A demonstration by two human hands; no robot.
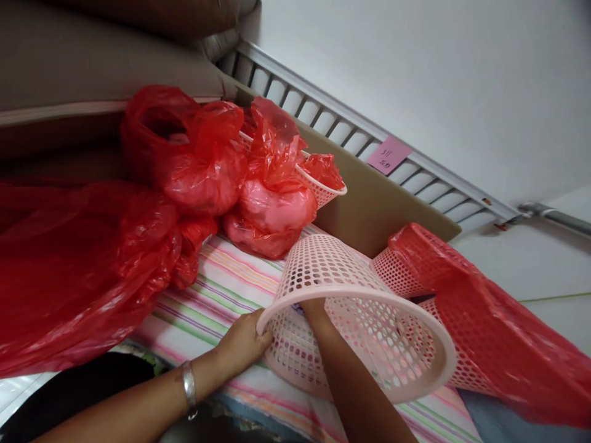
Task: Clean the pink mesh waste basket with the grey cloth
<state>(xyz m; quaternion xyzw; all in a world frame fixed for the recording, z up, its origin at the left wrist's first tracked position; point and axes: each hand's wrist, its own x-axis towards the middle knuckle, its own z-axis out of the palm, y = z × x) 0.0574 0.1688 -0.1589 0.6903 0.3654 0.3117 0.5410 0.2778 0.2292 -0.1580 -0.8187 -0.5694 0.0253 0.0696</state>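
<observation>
A pale pink perforated plastic basket (332,264) lies tipped on its side, its wide mouth facing me. My left hand (244,341), with a silver bracelet at the wrist, is closed on the left part of its rim. My right arm reaches through the mouth, and my right hand (314,306) is inside near the left wall. Its fingers are hidden behind the rim. A small dark purplish patch shows beside it, too little to name. Under the basket is a striped cloth (221,289) in pink, green and white.
Red plastic bags (203,178) stand knotted or bunched behind, some with pinkish contents. A large red bag (78,264) spreads at left. Another red bag (498,326) covers more pink baskets at right. A tan board (355,203) and white slatted rail (309,114), bearing a pink note (389,154), run along the wall.
</observation>
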